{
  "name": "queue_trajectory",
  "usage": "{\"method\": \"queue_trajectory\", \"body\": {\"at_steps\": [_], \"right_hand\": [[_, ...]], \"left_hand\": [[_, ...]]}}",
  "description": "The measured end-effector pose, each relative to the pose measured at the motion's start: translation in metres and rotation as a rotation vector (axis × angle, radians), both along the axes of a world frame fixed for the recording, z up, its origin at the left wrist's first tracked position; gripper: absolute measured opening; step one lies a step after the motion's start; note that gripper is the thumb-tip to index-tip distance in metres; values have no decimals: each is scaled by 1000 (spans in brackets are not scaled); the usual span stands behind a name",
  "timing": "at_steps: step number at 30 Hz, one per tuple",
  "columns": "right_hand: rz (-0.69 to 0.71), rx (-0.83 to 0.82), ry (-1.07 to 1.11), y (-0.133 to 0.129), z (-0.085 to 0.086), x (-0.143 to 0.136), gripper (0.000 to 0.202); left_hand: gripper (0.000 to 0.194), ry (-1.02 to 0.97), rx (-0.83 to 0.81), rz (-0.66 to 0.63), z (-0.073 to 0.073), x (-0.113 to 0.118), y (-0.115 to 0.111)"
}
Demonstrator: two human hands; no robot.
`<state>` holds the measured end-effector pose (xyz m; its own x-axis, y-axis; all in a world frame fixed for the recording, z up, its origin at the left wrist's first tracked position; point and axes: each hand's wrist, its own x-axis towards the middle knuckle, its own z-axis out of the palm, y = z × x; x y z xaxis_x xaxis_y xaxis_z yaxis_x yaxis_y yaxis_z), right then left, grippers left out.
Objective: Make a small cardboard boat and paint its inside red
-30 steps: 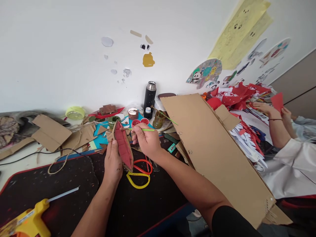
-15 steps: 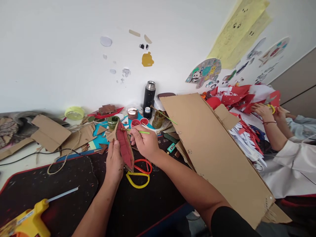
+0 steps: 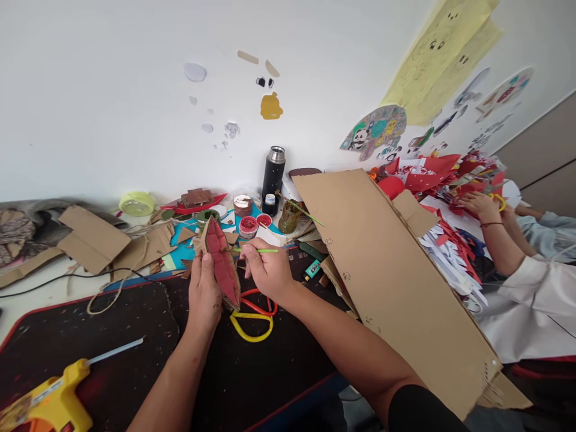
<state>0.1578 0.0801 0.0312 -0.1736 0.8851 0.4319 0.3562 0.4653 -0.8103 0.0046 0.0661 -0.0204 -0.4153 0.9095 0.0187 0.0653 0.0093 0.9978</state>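
My left hand [image 3: 206,291] is closed around a small cardboard boat [image 3: 222,264], tilted up, its inside painted red and its edges bare brown. Between the thumb and fingers of my right hand [image 3: 269,268] is a thin green paintbrush [image 3: 265,250], its tip end pointing left at the boat's right edge. Whether the bristles touch the cardboard, I cannot tell. Under the boat's lower end lie scissors with one red and one yellow handle [image 3: 252,336]. Just behind my hands stand two open pots of red paint [image 3: 248,227] and a green paint jar [image 3: 207,217].
A yellow glue gun [image 3: 58,396] lies at the lower left of the dark mat [image 3: 252,384]. Along the wall stand a black thermos [image 3: 274,171] and cardboard scraps [image 3: 92,234]. A large cardboard sheet [image 3: 396,288] leans at right; beyond it, another person's hands [image 3: 481,207] hold scissors.
The boat has turned slightly and shifted a little left. My right hand with the paintbrush has moved slightly right and down, away from the boat's middle.
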Motion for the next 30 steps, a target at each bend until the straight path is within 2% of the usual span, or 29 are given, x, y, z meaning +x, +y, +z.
{"method": "queue_trajectory", "body": {"at_steps": [6, 10, 16, 21, 25, 30], "right_hand": [[-27, 20, 30, 11, 9, -2, 41], [-51, 28, -10, 15, 8, -3, 42], [-40, 27, -7, 13, 6, -2, 39], [-29, 26, -46, 15, 11, -6, 40], [-36, 50, -121, 16, 12, 2, 39], [-44, 62, -108, 15, 11, 5, 42]], "left_hand": [[60, -7, -29, -18, 11, 5, -5], [62, -3, -50, -14, 16, 5, -6], [63, 2, -28, -3, 16, 5, -5], [68, 28, -29, -63, 16, 6, -7], [69, 10, -11, -54, 14, 5, -5], [71, 64, -33, -56, 12, 4, -5]]}}
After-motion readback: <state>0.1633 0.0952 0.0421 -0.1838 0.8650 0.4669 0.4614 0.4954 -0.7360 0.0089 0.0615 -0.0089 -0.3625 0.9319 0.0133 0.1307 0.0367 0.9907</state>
